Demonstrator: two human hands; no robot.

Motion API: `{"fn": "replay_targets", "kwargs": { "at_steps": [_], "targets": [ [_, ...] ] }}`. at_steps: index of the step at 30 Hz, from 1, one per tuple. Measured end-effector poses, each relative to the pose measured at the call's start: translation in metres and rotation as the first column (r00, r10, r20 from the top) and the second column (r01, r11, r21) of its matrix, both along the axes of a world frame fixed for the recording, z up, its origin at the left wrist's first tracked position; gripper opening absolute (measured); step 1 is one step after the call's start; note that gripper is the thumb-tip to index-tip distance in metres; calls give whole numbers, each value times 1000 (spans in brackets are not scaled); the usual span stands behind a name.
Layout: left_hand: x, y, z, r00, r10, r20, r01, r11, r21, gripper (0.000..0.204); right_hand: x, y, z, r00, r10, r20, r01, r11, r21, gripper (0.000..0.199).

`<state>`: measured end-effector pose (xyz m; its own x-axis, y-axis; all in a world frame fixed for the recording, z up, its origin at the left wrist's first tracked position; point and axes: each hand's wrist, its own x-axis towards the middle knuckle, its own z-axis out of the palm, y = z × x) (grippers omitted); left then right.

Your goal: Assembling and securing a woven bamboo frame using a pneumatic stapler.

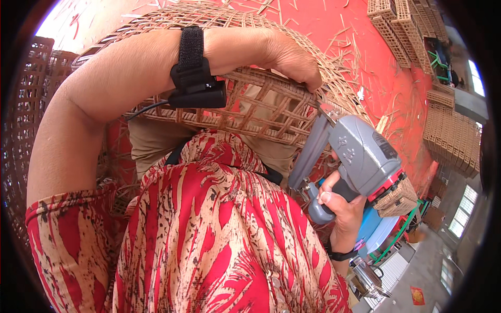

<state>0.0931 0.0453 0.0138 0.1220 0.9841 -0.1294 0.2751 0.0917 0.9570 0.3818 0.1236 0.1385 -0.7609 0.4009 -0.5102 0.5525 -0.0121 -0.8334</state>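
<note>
A large woven wicker basket (266, 104) lies across my lap, with its open lattice side toward me. My left hand (292, 56) reaches over it from the left, its fingers bent down and closed on the basket's rim. In my right hand (344, 208) is a grey nail gun (362, 151), my fingers wrapped round its dark handle. The nail gun's nose touches or nearly touches the rim, just right of my left fingertips. The gun hides where the trigger finger rests.
Cut cane strips (344, 52) litter the red floor (386, 96) beyond the basket. Stacked wicker baskets (451, 133) stand at the right, more wicker (34, 99) at the left. A metal kettle (368, 276) and a blue basin (378, 232) are at the lower right.
</note>
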Motion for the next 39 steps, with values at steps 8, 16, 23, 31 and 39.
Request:
{"fn": "replay_targets", "kwargs": {
  "at_steps": [8, 16, 23, 31, 39],
  "targets": [
    [-14, 10, -18, 989, -110, -103, 122, 986, 113, 20, -11, 7, 18, 996, 87, 33, -89, 994, 64, 17],
    [-5, 4, -4, 987, -68, -144, 83, 991, 102, 20, -4, 3, -4, 996, 55, 76, -55, 998, 6, 20],
    [2, 2, 21, 996, -59, -65, 58, 998, -14, 28, -4, 0, 17, 997, 19, 78, -20, 1000, 18, 18],
    [4, -4, 26, 995, -17, -97, 21, 999, 35, 31, -14, -6, 21, 998, 6, 63, -11, 997, 75, 18],
    [3, 7, 29, 996, -83, -23, 79, 987, -143, 36, -11, -9, 17, 996, 34, 78, -47, 984, 171, 14]
  ]
}}
